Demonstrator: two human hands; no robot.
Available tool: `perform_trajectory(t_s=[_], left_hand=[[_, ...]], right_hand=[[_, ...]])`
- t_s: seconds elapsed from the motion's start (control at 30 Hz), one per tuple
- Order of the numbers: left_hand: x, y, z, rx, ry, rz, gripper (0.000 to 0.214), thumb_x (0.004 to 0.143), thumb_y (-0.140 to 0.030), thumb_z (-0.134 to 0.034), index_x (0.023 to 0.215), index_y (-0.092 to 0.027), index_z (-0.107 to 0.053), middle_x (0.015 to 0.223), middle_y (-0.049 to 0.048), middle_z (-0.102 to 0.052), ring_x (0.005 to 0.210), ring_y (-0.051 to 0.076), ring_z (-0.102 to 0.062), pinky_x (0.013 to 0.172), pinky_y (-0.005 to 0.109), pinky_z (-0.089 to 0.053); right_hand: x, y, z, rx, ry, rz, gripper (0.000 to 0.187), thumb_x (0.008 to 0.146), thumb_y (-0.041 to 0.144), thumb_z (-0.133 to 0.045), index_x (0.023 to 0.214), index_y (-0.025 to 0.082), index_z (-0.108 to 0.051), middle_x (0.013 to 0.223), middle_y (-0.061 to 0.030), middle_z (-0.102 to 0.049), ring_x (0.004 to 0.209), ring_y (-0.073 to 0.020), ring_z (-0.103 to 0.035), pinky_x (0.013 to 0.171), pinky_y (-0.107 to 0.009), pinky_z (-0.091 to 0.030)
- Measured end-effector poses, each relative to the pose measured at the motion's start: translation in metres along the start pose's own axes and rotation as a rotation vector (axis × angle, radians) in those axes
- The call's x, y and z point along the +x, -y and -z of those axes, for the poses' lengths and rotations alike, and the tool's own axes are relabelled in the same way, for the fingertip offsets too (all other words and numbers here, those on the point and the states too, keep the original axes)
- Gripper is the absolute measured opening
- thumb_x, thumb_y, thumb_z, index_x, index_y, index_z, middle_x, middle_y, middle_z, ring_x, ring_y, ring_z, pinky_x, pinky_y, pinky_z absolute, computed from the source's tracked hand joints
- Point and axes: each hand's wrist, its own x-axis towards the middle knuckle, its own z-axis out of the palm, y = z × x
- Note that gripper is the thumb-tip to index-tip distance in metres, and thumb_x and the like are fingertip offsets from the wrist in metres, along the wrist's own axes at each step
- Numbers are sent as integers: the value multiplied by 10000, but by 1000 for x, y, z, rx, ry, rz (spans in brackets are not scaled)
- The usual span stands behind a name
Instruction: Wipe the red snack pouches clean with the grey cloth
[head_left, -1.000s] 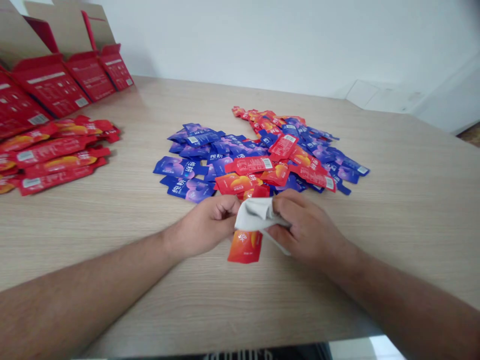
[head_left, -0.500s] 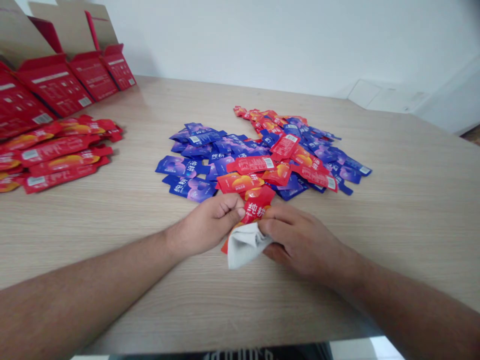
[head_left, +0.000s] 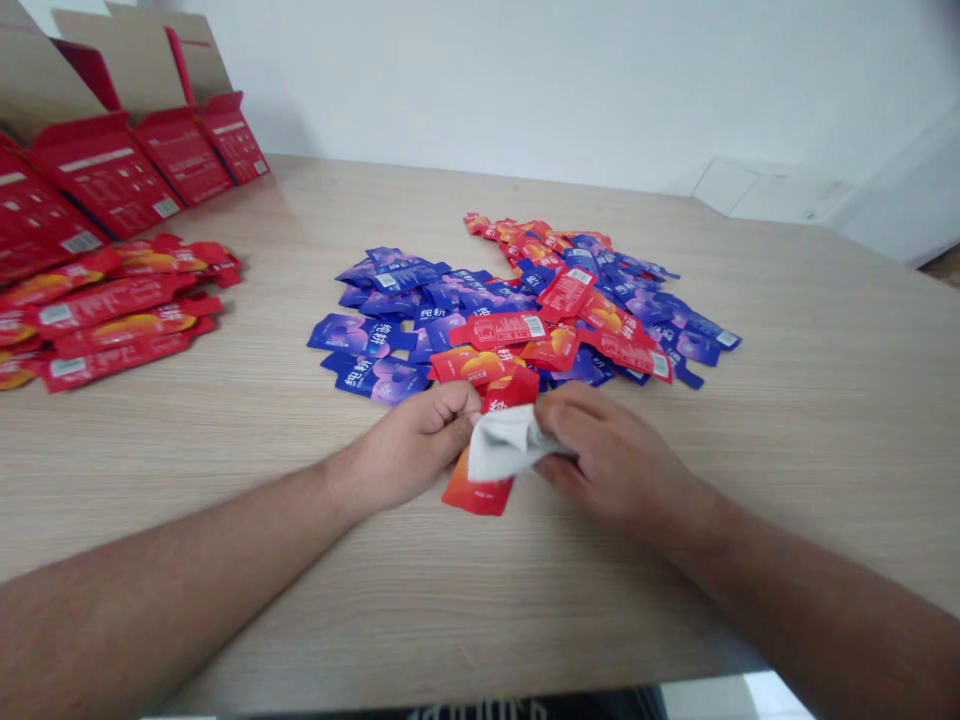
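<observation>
Gripping a red sachet (head_left: 480, 497) between both hands, with a white cloth (head_left: 506, 445) bunched across its middle. Holding the left hand (head_left: 409, 445) in a narrow grip, fingers curled closed against the cloth and the sachet's left edge. Holding the right hand (head_left: 611, 455) in a similarly narrow grip, pinching the cloth from the right side, over the sachet.

Carrying the sachet tilted, upper end leaning right and reaching the near edge of a pile of blue and red sachets (head_left: 397, 300), lower end pointing down toward the table (head_left: 825, 450); contact with the table not determinable from this view. Showing the pile spread loosely across the table's middle, directly ahead of both hands. Showing a row of red sachets (head_left: 112, 325) lying well to the left of the hands, with open red cartons (head_left: 105, 175) standing just behind that row, along the table's far left edge.
</observation>
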Motion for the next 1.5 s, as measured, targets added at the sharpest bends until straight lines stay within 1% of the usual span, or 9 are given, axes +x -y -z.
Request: perform_trajectory(t_s=[0.1, 0.27, 0.43, 0.63, 0.83, 1.03, 1.23, 1.4, 1.5], left_hand=[[1, 2, 0, -43, -5, 28, 295, 992, -419, -535, 825, -177, -508, 680, -46, -496, 569, 87, -400, 522, 199, -346], [1, 6, -1, -126, -44, 12, 277, 968, -413, -569, 833, -179, -508, 736, -23, -549, 622, 103, -467, 554, 211, -384], [-1, 2, -4, -161, -44, 43, 295, 978, -427, -561, 820, -186, -496, 660, -59, -482, 552, 82, -385, 522, 200, -340], [-1, 2, -3, -116, -59, 3, 280, 971, -407, -570, 820, -178, -516, 726, -33, -530, 625, 99, -450, 558, 206, -390], [-2, 0, -3, -89, -62, 21, 291, 989, -410, -547, 817, -179, -505, 673, -53, -481, 569, 84, -389, 522, 196, -346], [-3, 2, -3, -84, -53, -13, 262, 973, -391, -565, 826, -178, -525, 729, -29, -520, 632, 102, -445, 560, 205, -394], [-3, 1, -4, -91, -76, 2, 284, 977, -410, -559, 813, -182, -514, 708, -35, -512, 601, 95, -422, 540, 202, -366], [-3, 0, -3, -72, -65, -5, 274, 984, -396, -540, 818, -178, -520, 725, -29, -516, 625, 102, -439, 556, 210, -385], [-3, 1, -3, -80, -69, 0, 273, 983, -399, -544, 821, -180, -518, 724, -31, -514, 622, 103, -434, 554, 213, -380]], right_hand=[[0, -3, 0, 3, -57, -68, 136, 907, 193, -663, 1018, 192, -586, 1033, -84, -636, 935, -229, -600, 835, -371, -511], [-3, 10, -4, 55, 163, 155, 158, 913, 173, -643, 1061, 226, -637, 1058, -52, -664, 966, -218, -614, 840, -351, -511], [-1, -2, 0, -11, -74, -64, 165, 908, 202, -662, 1057, 191, -593, 1061, -96, -647, 966, -245, -612, 852, -387, -516], [0, 6, -3, 54, 123, 123, 81, 931, 189, -624, 1006, 220, -623, 1001, -50, -653, 896, -212, -602, 780, -343, -498], [1, -3, 2, 11, -41, -62, 149, 927, 221, -654, 1059, 191, -593, 1050, -91, -646, 951, -235, -610, 839, -377, -514], [0, 7, -2, 66, 128, 111, 98, 919, 199, -643, 1012, 223, -625, 1002, -49, -660, 900, -209, -610, 788, -341, -504], [1, -1, 0, 32, -56, -88, 114, 916, 194, -639, 1012, 200, -577, 1033, -81, -639, 939, -232, -606, 832, -374, -508], [1, 7, -1, 88, 113, 60, 119, 897, 173, -649, 988, 222, -590, 999, -40, -642, 898, -212, -599, 786, -340, -497], [1, 5, 0, 69, 43, -17, 130, 907, 193, -652, 1018, 209, -586, 1031, -59, -643, 935, -225, -605, 819, -360, -500]])
